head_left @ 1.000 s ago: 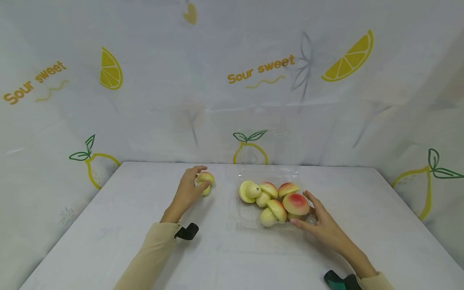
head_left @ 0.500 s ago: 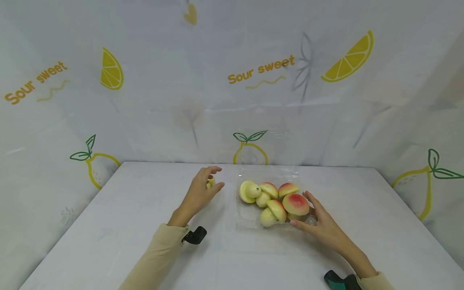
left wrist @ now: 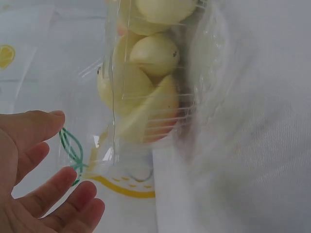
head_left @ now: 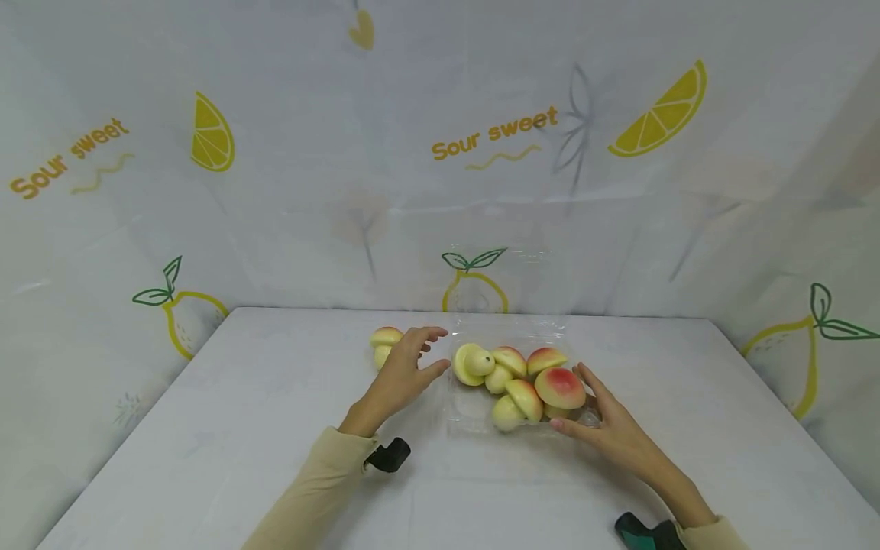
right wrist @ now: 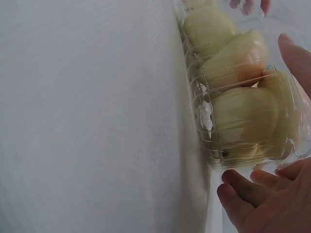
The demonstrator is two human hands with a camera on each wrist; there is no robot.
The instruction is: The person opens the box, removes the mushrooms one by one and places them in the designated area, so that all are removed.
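A clear plastic box (head_left: 470,416) holds several mushroom-shaped pieces (head_left: 560,388) with pale yellow stems and yellow-to-red caps. My left hand (head_left: 406,370) is just left of the box, fingers spread and nothing held; in the left wrist view, the hand (left wrist: 48,179) is apart from the box wall. Behind it on the table, another mushroom-shaped piece (head_left: 385,338) is partly covered by the hand. My right hand (head_left: 612,428) stays at the box's right front corner, thumb along the front and fingers by the right side. In the right wrist view, its fingertips (right wrist: 228,177) are close to the ribbed wall.
The box's transparent lid (head_left: 529,286) stands raised at the back and is hard to see. Beneath everything is a white-covered table (head_left: 206,451). A printed lemon curtain (head_left: 309,153) hangs behind it.
My left hand has moved right, away from the lone mushroom-shaped piece toward the box, leaving that piece on the table. The right hand has stayed in place.
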